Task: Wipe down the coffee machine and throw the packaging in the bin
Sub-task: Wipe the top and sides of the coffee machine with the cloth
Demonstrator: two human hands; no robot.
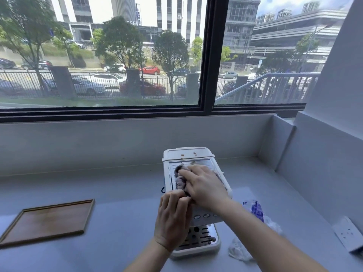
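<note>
A: Where's the coffee machine [188,154]?
B: I've got it mid-counter [117,193], below the window. L hand [172,220] curled over its front top edge, gripping it. R hand [204,185] flat, fingers straight, pressing the cloth [179,179] on top.
A: Packaging [255,211]?
B: On the counter just right of the machine, nobody's holding it. Wooden tray [49,220] well left.

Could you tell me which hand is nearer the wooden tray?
Left. The left hand grips the front of the coffee machine, right of the tray; the right hand presses the cloth on its top, farther right.
</note>
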